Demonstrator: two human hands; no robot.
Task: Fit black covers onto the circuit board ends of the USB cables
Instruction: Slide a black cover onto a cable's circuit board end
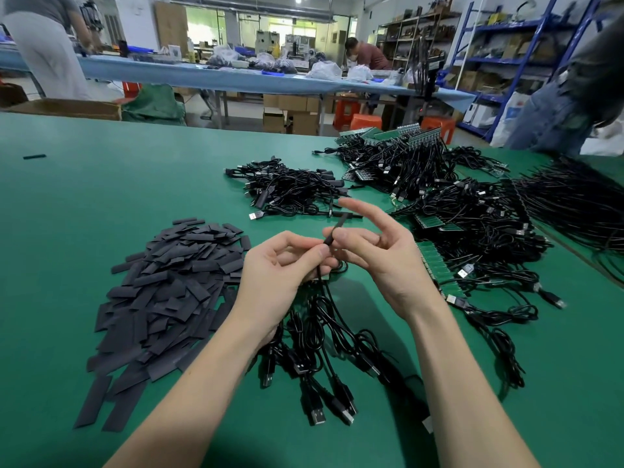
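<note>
The black cover (337,229) stood between your hands above the green table (101,197), already sleeved over the end of one USB cable (320,282). Your left hand (283,275) pinched the cable just below it; your right hand (378,251) gripped the cover's lower part, forefinger raised. Whether the board was fully seated, I could not tell. Pushing crooked could have buckled the cover, and the loose cables (314,349) hanging beneath could have snagged and dragged it back off.

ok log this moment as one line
step: fitting cover | left hand: pinches cable | right hand: holds black cover on cable end | spare covers: piled left on table
</note>
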